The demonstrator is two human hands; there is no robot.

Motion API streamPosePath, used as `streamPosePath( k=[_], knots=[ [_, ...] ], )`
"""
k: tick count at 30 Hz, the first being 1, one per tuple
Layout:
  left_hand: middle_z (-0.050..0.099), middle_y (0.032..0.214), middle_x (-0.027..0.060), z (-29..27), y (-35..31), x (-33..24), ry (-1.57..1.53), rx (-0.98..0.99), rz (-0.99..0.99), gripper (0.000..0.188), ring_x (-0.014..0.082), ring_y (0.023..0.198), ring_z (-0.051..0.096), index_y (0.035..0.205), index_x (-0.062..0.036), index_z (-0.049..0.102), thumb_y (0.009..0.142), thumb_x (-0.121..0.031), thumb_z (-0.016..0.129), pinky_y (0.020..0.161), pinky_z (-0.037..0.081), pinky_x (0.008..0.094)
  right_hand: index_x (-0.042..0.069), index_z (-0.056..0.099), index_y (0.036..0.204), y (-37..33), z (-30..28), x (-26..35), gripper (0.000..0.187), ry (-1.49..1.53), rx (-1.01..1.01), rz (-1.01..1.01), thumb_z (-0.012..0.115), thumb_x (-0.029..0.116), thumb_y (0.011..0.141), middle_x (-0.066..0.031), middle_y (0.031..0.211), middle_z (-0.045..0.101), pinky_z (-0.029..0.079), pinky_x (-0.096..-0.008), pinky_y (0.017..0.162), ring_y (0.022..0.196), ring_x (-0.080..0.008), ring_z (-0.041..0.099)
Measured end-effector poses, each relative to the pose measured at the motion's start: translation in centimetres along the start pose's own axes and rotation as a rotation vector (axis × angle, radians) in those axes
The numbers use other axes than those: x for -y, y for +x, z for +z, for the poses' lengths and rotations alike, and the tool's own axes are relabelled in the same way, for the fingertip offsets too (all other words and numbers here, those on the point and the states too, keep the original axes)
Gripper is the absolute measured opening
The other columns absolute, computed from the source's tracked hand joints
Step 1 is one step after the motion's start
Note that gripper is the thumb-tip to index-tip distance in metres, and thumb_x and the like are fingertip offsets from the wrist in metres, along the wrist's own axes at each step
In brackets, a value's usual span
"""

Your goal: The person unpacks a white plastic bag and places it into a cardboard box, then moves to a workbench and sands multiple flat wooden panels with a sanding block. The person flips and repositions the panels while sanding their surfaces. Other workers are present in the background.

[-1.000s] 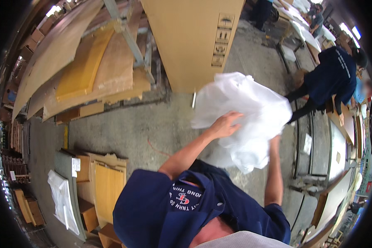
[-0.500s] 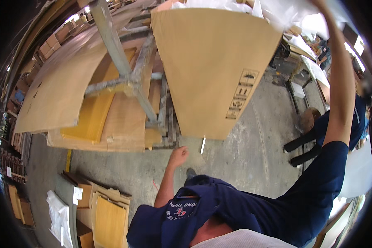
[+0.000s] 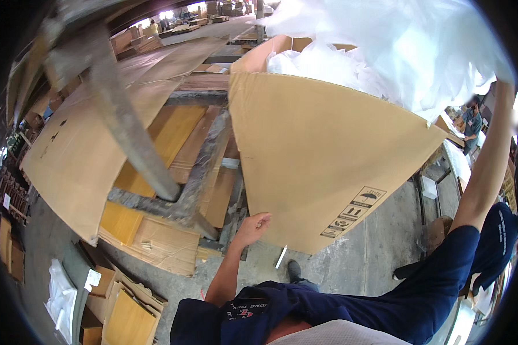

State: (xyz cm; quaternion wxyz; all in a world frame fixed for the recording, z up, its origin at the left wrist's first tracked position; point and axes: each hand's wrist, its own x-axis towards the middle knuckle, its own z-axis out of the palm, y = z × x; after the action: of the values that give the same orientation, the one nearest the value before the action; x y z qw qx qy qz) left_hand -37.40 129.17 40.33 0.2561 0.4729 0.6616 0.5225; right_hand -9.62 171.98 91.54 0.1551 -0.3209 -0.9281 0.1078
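Observation:
A tall cardboard box (image 3: pixel 316 155) stands open-topped in front of me, with handling symbols printed on its near side. Crumpled clear plastic film (image 3: pixel 339 72) fills its top. My right arm is raised at the far right, and my right hand (image 3: pixel 503 72), partly blurred at the picture's edge, grips a large bunch of translucent plastic sheeting (image 3: pixel 403 40) above the box. Low by the box's bottom left corner, my left hand (image 3: pixel 253 228) has its fingers curled with nothing visible in them.
A metal-framed rack (image 3: pixel 204 161) at the left holds flat cardboard (image 3: pixel 80 149) and yellow-brown panels (image 3: pixel 175 135). More panels (image 3: pixel 129 319) lean at lower left. A white strip (image 3: pixel 281 257) lies on the floor near my foot. Co-workers (image 3: pixel 472 123) are at the right.
My right hand has swung the plastic sheeting over the box's top, where it now spreads wide. My view has tilted up, showing the box's open top. The left hand stays low and curled.

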Motion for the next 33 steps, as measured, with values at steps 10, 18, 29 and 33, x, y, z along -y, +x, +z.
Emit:
streamPosePath(
  k=[10,18,29,33],
  knots=[
    [0.071,0.091,0.0148,9.2,1.8,5.7,0.030,-0.247,-0.239,0.030,0.0219,0.080,0.068,0.114,-0.0039,0.067,0.088,-0.019,0.065,0.074,0.053,0.0326,-0.001,0.043,0.141,8.3,6.0,-8.0,0.057,-0.095,0.362,-0.051,0.053,0.032,0.095,-0.0198,0.145,0.044,0.035,-0.0471,0.110,0.130,-0.0336,0.045],
    [0.071,0.091,0.0173,13.7,-7.0,12.5,0.157,-0.311,-0.536,0.027,0.0329,0.087,0.069,0.108,-0.0087,0.070,0.084,-0.022,0.063,0.078,0.055,0.0390,-0.001,0.044,0.140,13.1,13.4,-8.2,0.055,-0.141,0.725,-0.105,0.055,0.028,0.094,-0.0195,0.145,0.044,0.034,-0.0460,0.112,0.132,-0.0329,0.044],
    [0.072,0.084,0.0161,16.6,-0.4,14.9,0.123,-0.111,-0.606,0.036,0.0294,0.084,0.071,0.112,-0.0101,0.070,0.084,-0.030,0.060,0.077,0.054,0.0396,-0.001,0.045,0.139,18.2,16.1,-1.7,0.052,0.291,1.190,-0.252,0.057,0.023,0.094,-0.0191,0.146,0.044,0.031,-0.0444,0.114,0.133,-0.0319,0.043],
    [0.069,0.094,0.0227,14.4,0.8,14.7,0.241,0.029,-0.634,0.032,0.0392,0.091,0.068,0.107,-0.0078,0.070,0.084,-0.028,0.061,0.080,0.055,0.0430,0.005,0.041,0.144,13.7,-4.1,-11.1,0.069,0.053,0.212,-0.106,0.063,0.042,0.091,-0.0133,0.135,0.055,0.039,-0.0381,0.108,0.124,-0.0239,0.052]
  ],
)
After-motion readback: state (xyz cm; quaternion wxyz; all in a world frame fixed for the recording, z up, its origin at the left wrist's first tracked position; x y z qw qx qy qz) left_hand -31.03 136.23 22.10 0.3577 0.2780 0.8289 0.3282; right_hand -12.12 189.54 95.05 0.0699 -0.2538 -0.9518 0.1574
